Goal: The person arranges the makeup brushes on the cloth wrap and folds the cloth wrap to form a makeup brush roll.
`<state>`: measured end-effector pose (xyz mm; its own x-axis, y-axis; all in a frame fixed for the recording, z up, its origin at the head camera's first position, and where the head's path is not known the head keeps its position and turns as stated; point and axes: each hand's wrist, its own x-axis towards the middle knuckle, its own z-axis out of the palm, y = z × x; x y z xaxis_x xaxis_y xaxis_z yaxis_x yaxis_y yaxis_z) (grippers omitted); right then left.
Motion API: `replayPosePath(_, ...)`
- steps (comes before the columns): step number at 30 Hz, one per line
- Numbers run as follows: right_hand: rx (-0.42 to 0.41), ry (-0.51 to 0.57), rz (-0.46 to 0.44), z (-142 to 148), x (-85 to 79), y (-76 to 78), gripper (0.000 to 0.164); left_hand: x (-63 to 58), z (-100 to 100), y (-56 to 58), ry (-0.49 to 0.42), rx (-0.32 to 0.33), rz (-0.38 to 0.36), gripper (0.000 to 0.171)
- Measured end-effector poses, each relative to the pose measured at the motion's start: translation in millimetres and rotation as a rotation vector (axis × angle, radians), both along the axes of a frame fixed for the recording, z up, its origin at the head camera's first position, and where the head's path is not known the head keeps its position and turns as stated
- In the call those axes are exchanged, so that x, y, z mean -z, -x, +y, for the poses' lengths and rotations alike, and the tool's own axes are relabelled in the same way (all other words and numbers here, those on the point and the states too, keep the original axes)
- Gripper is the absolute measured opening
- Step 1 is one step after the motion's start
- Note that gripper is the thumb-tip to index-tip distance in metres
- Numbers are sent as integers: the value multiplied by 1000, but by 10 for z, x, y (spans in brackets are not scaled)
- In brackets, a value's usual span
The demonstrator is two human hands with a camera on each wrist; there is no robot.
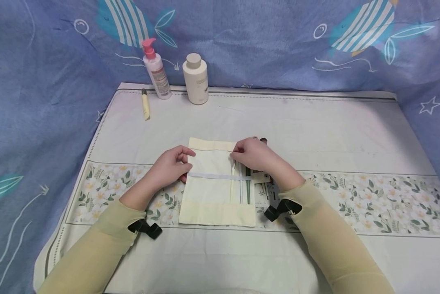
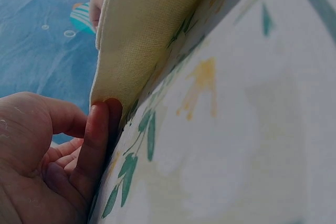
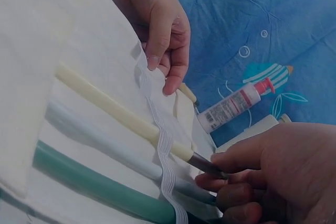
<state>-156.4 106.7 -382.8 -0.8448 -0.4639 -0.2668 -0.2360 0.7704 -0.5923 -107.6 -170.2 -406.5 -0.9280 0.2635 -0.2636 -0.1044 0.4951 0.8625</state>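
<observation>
A cream fabric brush roll (image 1: 208,192) lies spread on the table, with a pale elastic band (image 1: 216,176) across its middle. Under the band run slim brushes with yellow (image 3: 110,103), light blue (image 3: 107,142) and green (image 3: 100,182) handles, their lower ends inside the bottom pocket. My right hand (image 1: 254,154) pinches the metal neck of the yellow-handled brush between thumb and fingers, which hide its tip. At the roll's left edge, my left hand (image 1: 170,165) grips the cloth; the left wrist view shows this edge raised off the tablecloth.
At the back left stand a pump bottle (image 1: 158,75) with a pink top and a white capped bottle (image 1: 196,81). A small yellow tube (image 1: 145,105) lies beside them. A cream tag (image 1: 260,177) and dark items show under my right wrist. Blue fabric (image 1: 260,45) hangs behind the table.
</observation>
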Motion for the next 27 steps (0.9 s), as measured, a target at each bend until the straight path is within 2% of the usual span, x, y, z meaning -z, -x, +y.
replayPosePath(4, 20, -3, 22, 16, -20, -12, 23, 0, -2, -6, -5, 0, -2, 30)
replayPosePath(7, 80, 36, 45, 100, -74, -7, 24, 1, -1, -2, -8, 3, -1, 30)
replayPosePath(11, 154, 56, 86, 297, -152, -8, 15, 7, 6, 14, -6, 9, 0, 30)
replayPosePath(13, 166, 23, 101, 397, -170, -20, 13, 10, 8, 20, -3, 9, 0, 30)
replayPosePath(20, 103, -177, 88, 568, -137, -110, 12, 7, -4, 12, 3, 3, -7, 30)
replayPosePath(27, 140, -285, 130, 554, -77, -141, 14, 12, 1, 2, -2, -6, -10, 30)
